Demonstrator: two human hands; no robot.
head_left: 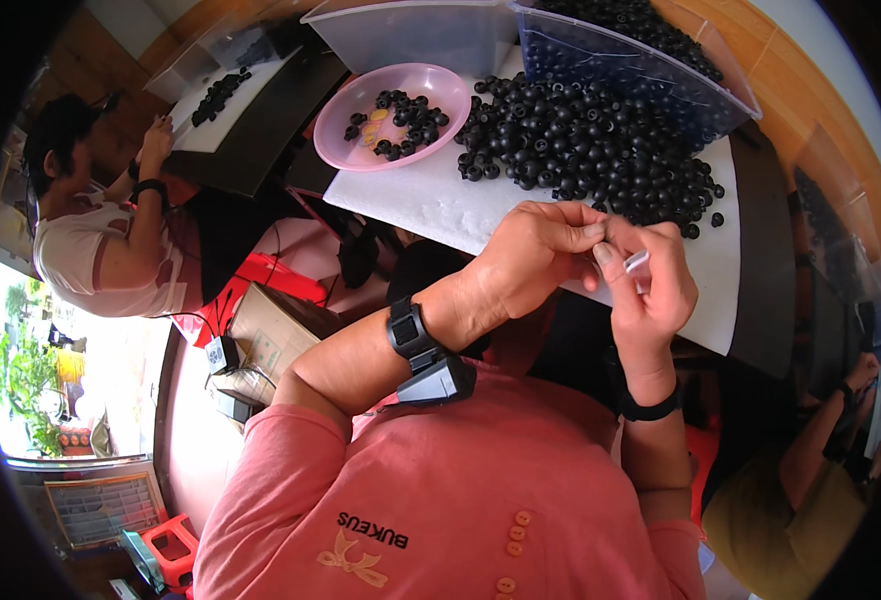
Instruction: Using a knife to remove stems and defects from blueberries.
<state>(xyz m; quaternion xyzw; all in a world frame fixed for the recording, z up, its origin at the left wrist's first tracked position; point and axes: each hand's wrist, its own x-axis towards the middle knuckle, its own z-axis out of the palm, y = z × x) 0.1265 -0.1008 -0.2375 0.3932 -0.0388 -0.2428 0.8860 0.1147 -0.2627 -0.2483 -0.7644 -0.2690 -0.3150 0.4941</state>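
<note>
My left hand (540, 250) and my right hand (657, 285) meet over the near edge of a white foam board (410, 210). Both are closed, thumbs and fingertips pinched together. What sits between the fingertips is too small and covered to make out. A short white stick-like piece (637, 261) pokes out between the fingers of my right hand. Just beyond the hands lies a large heap of small round black parts (590, 140), each with an opening. A pink bowl (327, 135) with several of the same black parts and some yellow marks stands left of the heap.
Behind the heap stand a clear bin (415, 35) and a bluish clear bin (640, 75) with more black parts. A co-worker (110, 240) sits at another table on the left; another person (790, 490) is at right. A cardboard box (275, 335) is beside my left elbow.
</note>
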